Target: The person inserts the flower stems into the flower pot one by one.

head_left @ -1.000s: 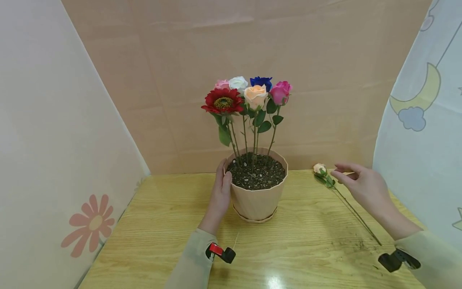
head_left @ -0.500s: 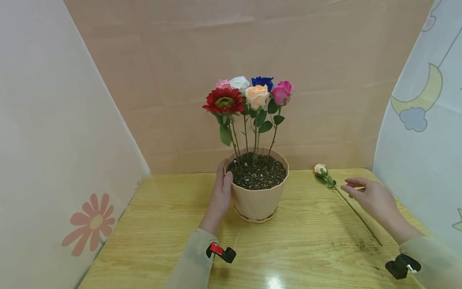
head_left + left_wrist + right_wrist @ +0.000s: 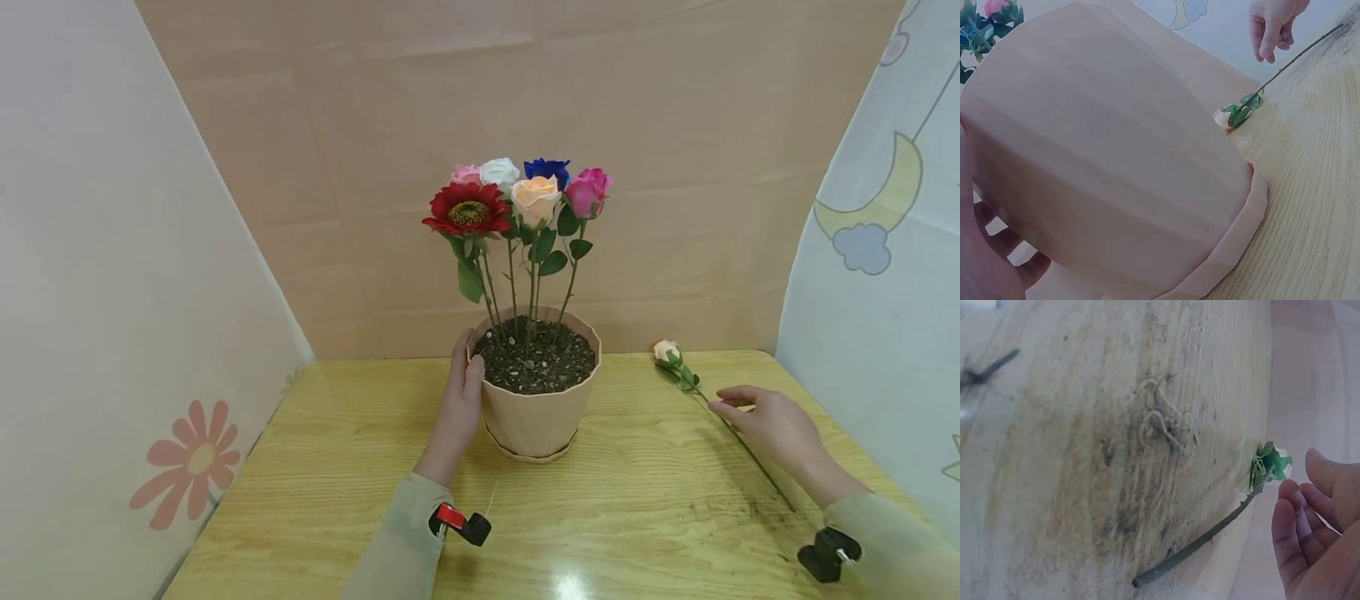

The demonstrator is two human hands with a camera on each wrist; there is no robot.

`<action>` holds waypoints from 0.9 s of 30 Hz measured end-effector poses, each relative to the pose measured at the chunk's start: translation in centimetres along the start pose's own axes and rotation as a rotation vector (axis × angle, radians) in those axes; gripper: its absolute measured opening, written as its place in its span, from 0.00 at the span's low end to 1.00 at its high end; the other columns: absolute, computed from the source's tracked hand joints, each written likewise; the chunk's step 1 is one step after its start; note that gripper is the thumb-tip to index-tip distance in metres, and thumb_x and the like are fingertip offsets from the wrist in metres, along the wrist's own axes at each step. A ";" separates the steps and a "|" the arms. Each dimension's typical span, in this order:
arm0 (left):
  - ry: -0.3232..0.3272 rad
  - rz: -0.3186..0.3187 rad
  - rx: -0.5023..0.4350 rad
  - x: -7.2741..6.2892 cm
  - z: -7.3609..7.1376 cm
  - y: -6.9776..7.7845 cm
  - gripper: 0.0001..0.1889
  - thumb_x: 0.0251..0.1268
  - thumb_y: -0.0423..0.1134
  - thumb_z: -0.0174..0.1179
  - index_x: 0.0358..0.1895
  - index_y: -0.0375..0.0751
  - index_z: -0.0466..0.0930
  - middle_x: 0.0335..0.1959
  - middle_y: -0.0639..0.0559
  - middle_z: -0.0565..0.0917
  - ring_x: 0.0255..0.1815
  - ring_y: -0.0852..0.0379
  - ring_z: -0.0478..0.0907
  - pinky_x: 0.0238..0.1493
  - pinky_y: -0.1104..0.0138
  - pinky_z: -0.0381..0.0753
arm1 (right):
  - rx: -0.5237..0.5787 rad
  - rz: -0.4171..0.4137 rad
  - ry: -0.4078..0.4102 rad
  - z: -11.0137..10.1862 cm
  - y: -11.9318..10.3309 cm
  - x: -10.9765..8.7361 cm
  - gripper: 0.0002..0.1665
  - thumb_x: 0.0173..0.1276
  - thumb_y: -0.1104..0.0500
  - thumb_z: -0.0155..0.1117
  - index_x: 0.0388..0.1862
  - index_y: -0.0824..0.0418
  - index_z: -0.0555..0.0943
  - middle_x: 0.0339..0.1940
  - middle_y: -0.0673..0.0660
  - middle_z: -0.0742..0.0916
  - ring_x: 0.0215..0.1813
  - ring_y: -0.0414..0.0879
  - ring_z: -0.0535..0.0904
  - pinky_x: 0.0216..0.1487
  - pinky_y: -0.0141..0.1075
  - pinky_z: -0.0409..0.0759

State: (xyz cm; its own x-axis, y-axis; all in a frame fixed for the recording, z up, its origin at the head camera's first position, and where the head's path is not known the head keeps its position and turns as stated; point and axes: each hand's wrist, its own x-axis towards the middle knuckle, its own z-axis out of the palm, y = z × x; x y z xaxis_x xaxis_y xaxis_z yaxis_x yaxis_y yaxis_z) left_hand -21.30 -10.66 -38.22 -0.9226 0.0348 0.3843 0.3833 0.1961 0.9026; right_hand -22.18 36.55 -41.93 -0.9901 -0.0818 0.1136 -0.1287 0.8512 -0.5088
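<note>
My left hand (image 3: pixel 459 404) holds the left side of a beige flower pot (image 3: pixel 538 421), thumb near the rim and fingers round the back. Dark soil (image 3: pixel 540 367) fills the pot. Artificial flowers stand in it: a red daisy-like bloom (image 3: pixel 468 208), a peach rose (image 3: pixel 536 202), a white rose (image 3: pixel 499 172), a blue rose (image 3: pixel 547 171), a magenta rose (image 3: pixel 588 192) and a pink one behind. On the table at right lies a pale peach rose (image 3: pixel 666 351). Over its stem (image 3: pixel 1200 542) hovers my right hand (image 3: pixel 776 425), thumb and fingers apart with nothing between them.
Soil crumbs (image 3: pixel 750 504) are scattered on the wooden table (image 3: pixel 337 467) below the loose stem. Beige cloth (image 3: pixel 360 167) hangs behind the table, with patterned white panels on the left (image 3: pixel 90 292) and right (image 3: pixel 885 333).
My right hand has drawn back from beside the loose rose's bloom, toward the body and down along its stem. My left hand stays on the pot.
</note>
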 end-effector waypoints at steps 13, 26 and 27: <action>0.010 0.002 0.018 0.1 0.0 0.0 0.30 0.96 0.44 0.37 0.91 0.44 0.48 0.91 0.38 0.51 0.88 0.34 0.53 0.84 0.36 0.53 | -0.020 -0.002 -0.017 0.9 0.3 0.8 0.35 0.85 0.41 0.65 0.67 0.73 0.84 0.58 0.75 0.89 0.51 0.71 0.87 0.44 0.61 0.83; 0.008 0.001 -0.004 0.1 0.1 -0.1 0.30 0.96 0.43 0.37 0.92 0.45 0.48 0.91 0.38 0.50 0.89 0.33 0.51 0.85 0.36 0.52 | 0.001 0.015 -0.017 1.6 0.0 1.0 0.32 0.85 0.44 0.66 0.65 0.73 0.84 0.56 0.74 0.89 0.49 0.68 0.87 0.44 0.59 0.83; 0.008 0.003 -0.004 0.2 0.1 -0.2 0.30 0.96 0.43 0.37 0.92 0.45 0.48 0.91 0.37 0.50 0.89 0.33 0.51 0.85 0.36 0.51 | 0.002 0.020 -0.013 1.6 0.1 1.1 0.32 0.85 0.44 0.66 0.66 0.73 0.84 0.56 0.73 0.90 0.49 0.68 0.87 0.43 0.59 0.83</action>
State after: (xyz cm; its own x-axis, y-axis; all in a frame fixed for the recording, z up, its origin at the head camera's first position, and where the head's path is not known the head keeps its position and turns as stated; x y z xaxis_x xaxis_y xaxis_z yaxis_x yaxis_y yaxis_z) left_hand -21.52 -10.64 -38.35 -0.9211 0.0275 0.3884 0.3861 0.1918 0.9023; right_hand -23.36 35.68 -43.20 -0.9932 -0.0712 0.0923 -0.1087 0.8517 -0.5126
